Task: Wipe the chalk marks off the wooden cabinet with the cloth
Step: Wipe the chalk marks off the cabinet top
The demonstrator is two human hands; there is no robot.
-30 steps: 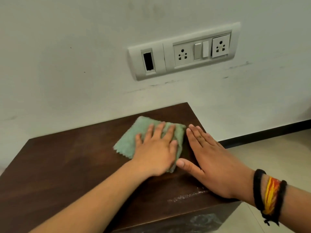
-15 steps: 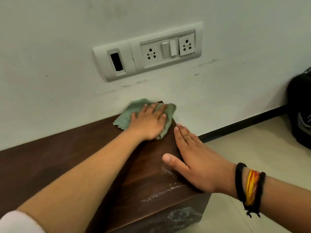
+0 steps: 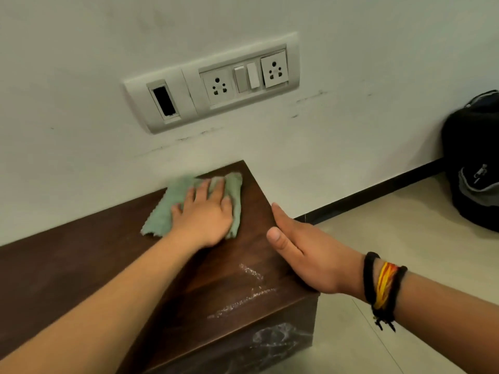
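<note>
Left hand point(image 3: 205, 220) flat, fingers spread, pressing green cloth point(image 3: 164, 211) on wooden cabinet point(image 3: 81, 265), frame centre. Right hand point(image 3: 305, 255) open on cabinet edge; chalk marks point(image 3: 243, 300) lower centre.

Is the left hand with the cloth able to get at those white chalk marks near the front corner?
Probably yes. The left hand presses the cloth flat farther back, and bare cabinet top lies between it and the chalk marks. The right hand rests at the edge, beside them, not over them.

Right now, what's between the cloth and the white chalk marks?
In the head view, only bare dark wood of the cabinet top lies between the cloth and the chalk marks.
</note>
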